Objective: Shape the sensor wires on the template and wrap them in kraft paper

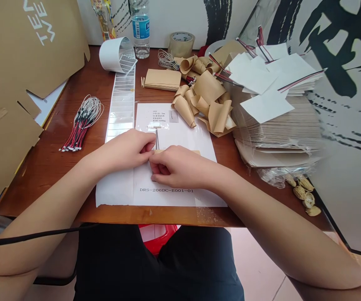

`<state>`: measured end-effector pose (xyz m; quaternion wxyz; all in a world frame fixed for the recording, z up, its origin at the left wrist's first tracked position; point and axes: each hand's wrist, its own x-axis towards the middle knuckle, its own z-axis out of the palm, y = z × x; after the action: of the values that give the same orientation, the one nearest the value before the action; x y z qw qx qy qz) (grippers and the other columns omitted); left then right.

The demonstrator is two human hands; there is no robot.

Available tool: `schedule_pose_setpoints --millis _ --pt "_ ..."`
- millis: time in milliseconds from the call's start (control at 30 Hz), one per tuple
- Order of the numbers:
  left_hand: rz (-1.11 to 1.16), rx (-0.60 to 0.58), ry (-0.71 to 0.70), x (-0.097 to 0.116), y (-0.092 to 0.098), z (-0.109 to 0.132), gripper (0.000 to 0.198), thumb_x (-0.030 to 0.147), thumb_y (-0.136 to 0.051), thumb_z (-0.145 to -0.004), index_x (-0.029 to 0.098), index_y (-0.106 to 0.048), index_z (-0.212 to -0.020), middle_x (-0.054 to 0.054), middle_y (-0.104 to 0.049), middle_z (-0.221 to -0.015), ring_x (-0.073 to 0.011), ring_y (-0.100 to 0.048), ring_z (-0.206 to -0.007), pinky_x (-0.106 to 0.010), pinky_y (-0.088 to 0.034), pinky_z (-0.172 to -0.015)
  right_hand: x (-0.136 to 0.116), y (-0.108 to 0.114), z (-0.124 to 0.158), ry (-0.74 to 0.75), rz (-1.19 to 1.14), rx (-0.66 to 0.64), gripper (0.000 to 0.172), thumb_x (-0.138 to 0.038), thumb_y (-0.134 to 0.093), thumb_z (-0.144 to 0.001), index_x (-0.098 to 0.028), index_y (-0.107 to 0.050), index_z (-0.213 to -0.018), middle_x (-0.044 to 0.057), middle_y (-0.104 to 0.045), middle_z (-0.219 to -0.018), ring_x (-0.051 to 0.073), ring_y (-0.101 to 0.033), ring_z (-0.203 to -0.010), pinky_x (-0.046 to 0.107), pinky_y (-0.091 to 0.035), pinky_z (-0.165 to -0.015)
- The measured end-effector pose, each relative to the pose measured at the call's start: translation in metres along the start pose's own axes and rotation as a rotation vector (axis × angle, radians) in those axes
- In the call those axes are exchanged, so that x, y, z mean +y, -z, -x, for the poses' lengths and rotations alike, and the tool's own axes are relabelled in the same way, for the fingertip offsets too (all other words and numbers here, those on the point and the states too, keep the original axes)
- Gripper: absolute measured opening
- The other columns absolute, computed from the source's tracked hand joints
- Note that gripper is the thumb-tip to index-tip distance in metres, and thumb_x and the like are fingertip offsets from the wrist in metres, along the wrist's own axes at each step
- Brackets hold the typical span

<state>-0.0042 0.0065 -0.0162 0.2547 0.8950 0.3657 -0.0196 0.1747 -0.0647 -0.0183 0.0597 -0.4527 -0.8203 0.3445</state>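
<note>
The wooden tabletop (36, 175) carries a printed paper sheet (167, 121), a bundle of red-and-black wires (83, 123), a strip of labels (123, 104), curled brown paper (207, 96), a tape roll (182, 44), a water bottle (140, 29) and nut shells (302, 196).

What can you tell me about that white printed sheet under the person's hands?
A flat white paper sheet lies on the wooden table, with small lines of printed text near its top and "DRS-206DC-E001-01" printed near its bottom edge. The left hand and right hand rest over its middle, hiding part of it. Curled tan paper pieces overlap its upper right edge.
</note>
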Motion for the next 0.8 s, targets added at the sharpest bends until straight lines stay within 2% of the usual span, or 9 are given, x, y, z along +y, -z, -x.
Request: schedule_pose_setpoints --millis 800 --pt "-0.034 -0.008 0.015 0.0009 0.0001 0.0002 0.017 0.026 -0.058 -0.085 0.023 -0.046 -0.073 0.002 -0.058 -0.068 -0.0152 -0.048 -0.062 -0.03 -0.032 -0.057 -0.0034 0.0023 0.0001 -0.06 0.013 -0.019 0.023 -0.021 -0.063 -0.089 -0.021 -0.048 -0.071 -0.002 -0.058 -0.066 0.013 -0.046 -0.062 0.029 -0.026 -0.059"
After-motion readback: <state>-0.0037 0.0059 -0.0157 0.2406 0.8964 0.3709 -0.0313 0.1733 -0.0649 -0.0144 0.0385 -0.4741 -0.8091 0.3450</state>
